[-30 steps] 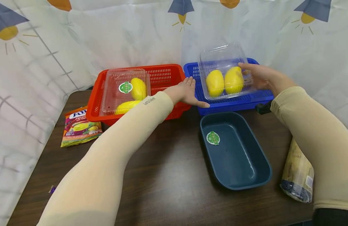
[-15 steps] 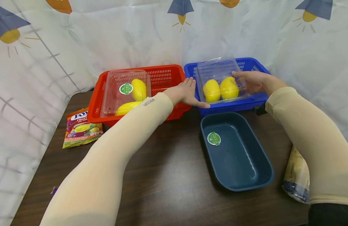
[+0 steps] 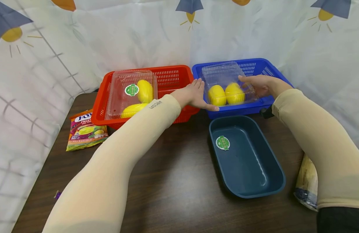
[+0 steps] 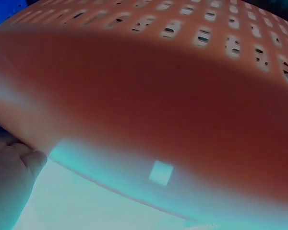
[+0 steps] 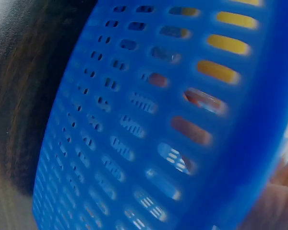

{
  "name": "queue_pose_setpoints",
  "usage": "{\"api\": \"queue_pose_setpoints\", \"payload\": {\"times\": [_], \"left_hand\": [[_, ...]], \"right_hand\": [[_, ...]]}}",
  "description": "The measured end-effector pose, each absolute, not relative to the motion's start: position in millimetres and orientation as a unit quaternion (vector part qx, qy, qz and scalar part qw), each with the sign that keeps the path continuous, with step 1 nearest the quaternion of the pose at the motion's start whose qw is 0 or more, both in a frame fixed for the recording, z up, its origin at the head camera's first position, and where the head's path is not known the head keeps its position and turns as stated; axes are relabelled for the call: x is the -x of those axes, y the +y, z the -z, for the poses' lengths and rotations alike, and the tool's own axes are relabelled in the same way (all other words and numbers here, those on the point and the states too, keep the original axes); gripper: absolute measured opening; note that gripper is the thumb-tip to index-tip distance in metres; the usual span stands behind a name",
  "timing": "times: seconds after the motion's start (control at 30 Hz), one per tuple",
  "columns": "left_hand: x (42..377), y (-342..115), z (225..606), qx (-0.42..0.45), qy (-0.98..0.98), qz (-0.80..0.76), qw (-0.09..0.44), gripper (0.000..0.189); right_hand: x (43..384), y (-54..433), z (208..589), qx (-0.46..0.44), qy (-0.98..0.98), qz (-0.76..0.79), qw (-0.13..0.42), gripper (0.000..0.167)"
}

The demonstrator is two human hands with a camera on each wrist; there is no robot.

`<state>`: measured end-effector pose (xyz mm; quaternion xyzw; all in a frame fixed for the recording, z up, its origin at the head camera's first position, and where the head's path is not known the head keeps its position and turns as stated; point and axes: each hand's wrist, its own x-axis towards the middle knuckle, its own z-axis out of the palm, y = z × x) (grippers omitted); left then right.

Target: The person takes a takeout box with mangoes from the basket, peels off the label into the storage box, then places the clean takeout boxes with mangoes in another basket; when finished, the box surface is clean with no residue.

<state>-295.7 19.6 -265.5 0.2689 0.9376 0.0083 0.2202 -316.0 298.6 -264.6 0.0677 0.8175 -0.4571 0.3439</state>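
Note:
In the head view my right hand [image 3: 261, 85] grips the right side of a clear plastic box [image 3: 221, 73], its thumb on the edge. Two yellow mangoes [image 3: 217, 95] lie side by side in that box. The box sits in the left part of a blue slotted basket [image 3: 249, 60]; whether it touches the bottom is unclear. My left hand [image 3: 192, 95] is spread flat, fingers straight, at the facing ends of the blue basket and a red basket [image 3: 173, 67]. The left wrist view shows the red basket's wall close up. Slots of the blue wall partly hide the right hand in the right wrist view.
Inside the red basket lies another clear box [image 3: 116, 94] with a green sticker and yellow mangoes. A dark blue-green tray [image 3: 246, 165] stands in front of the blue basket. A candy bag [image 3: 86, 131] lies at left, a tan cylindrical package [image 3: 307, 181] at right. A curtain hangs behind.
My right hand has lowered the clear box with the mangoes into the blue basket, slightly leftward, and the box lies flatter. My left hand has stayed in place.

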Motion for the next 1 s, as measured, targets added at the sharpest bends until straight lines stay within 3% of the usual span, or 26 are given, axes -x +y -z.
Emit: {"api": "queue_pose_setpoints", "payload": {"times": [0.27, 0.77, 1.0], "left_hand": [[296.7, 20.7, 265.7, -0.272, 0.937, -0.007, 0.218, 0.128], [295.1, 20.1, 264.7, -0.264, 0.940, -0.015, 0.216, 0.128], [294.1, 19.3, 263.6, -0.265, 0.939, -0.014, 0.220, 0.128]], "right_hand": [[313.4, 296.8, 265.9, -0.096, 0.843, 0.406, 0.338, 0.092], [304.1, 285.5, 277.9, -0.048, 0.887, 0.350, 0.296, 0.084], [299.7, 282.4, 275.4, -0.065, 0.892, 0.336, 0.296, 0.082]]}}
